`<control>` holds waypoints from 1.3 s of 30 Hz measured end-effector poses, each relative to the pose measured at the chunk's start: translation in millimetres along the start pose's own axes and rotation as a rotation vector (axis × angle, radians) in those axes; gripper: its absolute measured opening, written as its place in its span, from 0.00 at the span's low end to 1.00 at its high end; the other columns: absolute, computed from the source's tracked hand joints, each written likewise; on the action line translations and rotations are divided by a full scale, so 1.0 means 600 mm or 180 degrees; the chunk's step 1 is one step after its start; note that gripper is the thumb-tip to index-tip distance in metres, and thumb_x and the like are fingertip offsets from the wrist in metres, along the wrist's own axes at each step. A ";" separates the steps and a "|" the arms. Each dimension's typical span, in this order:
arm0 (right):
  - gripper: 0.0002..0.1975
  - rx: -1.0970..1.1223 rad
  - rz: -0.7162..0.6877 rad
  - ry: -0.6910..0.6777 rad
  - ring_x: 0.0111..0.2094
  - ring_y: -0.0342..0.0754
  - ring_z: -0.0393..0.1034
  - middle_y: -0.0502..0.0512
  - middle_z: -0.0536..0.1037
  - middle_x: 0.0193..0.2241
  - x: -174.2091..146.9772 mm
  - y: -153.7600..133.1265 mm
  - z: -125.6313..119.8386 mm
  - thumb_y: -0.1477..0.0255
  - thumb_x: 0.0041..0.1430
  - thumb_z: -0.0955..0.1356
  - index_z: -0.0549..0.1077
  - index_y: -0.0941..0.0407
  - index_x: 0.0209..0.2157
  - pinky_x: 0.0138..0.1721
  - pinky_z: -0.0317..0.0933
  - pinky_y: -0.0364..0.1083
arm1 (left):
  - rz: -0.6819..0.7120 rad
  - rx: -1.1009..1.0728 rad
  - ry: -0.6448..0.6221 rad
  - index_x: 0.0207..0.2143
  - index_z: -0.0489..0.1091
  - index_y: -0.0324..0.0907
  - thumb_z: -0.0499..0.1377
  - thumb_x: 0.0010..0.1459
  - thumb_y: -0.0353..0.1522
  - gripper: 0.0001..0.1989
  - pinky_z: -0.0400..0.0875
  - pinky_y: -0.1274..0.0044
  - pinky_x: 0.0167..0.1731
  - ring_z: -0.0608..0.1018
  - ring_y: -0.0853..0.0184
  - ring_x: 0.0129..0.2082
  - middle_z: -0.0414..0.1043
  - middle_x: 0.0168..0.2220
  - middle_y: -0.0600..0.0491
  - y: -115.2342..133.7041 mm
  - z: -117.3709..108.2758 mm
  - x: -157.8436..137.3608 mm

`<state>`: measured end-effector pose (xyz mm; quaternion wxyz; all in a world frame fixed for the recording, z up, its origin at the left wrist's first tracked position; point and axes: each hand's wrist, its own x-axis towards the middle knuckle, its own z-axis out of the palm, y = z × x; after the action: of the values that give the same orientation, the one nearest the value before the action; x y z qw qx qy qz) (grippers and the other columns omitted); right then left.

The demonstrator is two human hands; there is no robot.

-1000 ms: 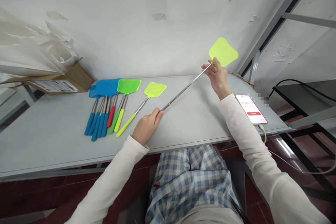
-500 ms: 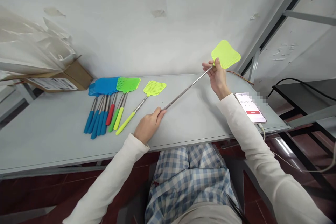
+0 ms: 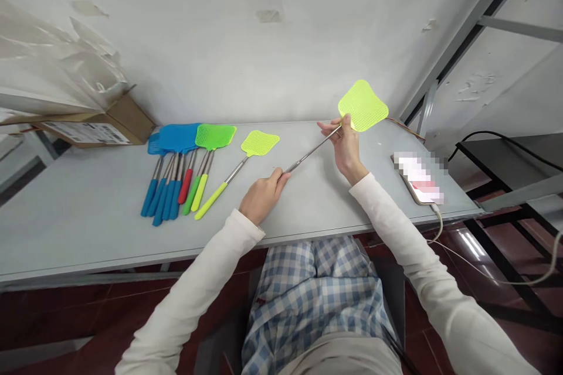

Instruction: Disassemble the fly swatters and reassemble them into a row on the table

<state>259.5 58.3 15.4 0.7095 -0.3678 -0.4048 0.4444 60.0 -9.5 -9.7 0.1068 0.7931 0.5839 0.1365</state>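
Observation:
A yellow-green fly swatter (image 3: 364, 106) with a telescopic metal rod is held between both hands above the table. My left hand (image 3: 265, 193) wraps round its lower end, hiding the handle. At the base of the perforated head, my right hand (image 3: 346, 149) pinches the rod between thumb and finger, its other fingers spread behind. Left of my hands, another yellow-green swatter (image 3: 260, 143) lies on the table with its rod short. Beside it are green swatters (image 3: 214, 136) and a pile of blue swatters (image 3: 178, 137); one handle (image 3: 185, 186) there is red.
A cardboard box (image 3: 109, 123) with plastic wrapping stands at the table's (image 3: 88, 205) back left. On the right lies a phone (image 3: 417, 179) with a white cable (image 3: 441, 222) plugged in. The white wall (image 3: 211, 41) rises behind, and a metal frame (image 3: 466, 35) stands at right.
My hands have come closer together, and the swatter's visible rod is shorter. The right hand moved left and down with the head; the left moved slightly right and up.

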 end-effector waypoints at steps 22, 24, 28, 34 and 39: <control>0.33 -0.0323 0.0495 -0.1006 0.42 0.51 0.79 0.58 0.83 0.35 -0.057 -0.015 0.062 0.39 0.59 0.58 0.71 0.55 0.36 0.47 0.68 0.51 | 0.0056 -0.2555 0.0548 0.38 0.64 0.44 0.50 0.67 0.45 0.15 0.60 0.78 0.26 0.65 0.72 0.21 0.60 0.22 0.60 0.028 0.000 0.012; 0.34 -0.0478 0.0520 -0.0916 0.43 0.52 0.78 0.59 0.83 0.37 -0.041 -0.024 0.058 0.38 0.59 0.58 0.72 0.56 0.39 0.47 0.68 0.51 | 0.0165 -0.3065 0.0294 0.45 0.64 0.44 0.51 0.66 0.47 0.17 0.66 0.78 0.28 0.70 0.72 0.24 0.67 0.27 0.57 0.021 -0.003 0.005; 0.35 -0.0808 0.0611 -0.1021 0.44 0.53 0.78 0.60 0.83 0.39 -0.019 -0.029 0.059 0.38 0.59 0.58 0.73 0.56 0.41 0.46 0.68 0.50 | 0.0099 -0.3536 0.0080 0.49 0.65 0.43 0.58 0.60 0.46 0.20 0.72 0.75 0.30 0.74 0.71 0.26 0.72 0.34 0.54 0.011 -0.005 -0.019; 0.37 -0.1366 0.0986 -0.2168 0.45 0.50 0.76 0.61 0.82 0.43 -0.023 -0.016 0.072 0.41 0.63 0.55 0.74 0.57 0.48 0.45 0.68 0.47 | -0.0256 -0.3143 0.0803 0.44 0.70 0.42 0.63 0.55 0.43 0.18 0.70 0.76 0.31 0.76 0.68 0.29 0.72 0.25 0.56 -0.036 -0.030 -0.056; 0.26 -0.2292 0.1064 -0.3150 0.47 0.50 0.73 0.61 0.80 0.47 -0.028 0.016 0.044 0.54 0.70 0.58 0.76 0.59 0.47 0.49 0.65 0.49 | -0.0725 -0.2442 0.1096 0.42 0.70 0.42 0.64 0.51 0.43 0.20 0.69 0.76 0.33 0.77 0.66 0.31 0.74 0.26 0.55 -0.141 -0.090 -0.082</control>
<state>228.1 50.4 13.7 0.1913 -0.3926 -0.7460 0.5027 -48.3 -30.9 8.5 0.3092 0.5921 0.5840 0.4612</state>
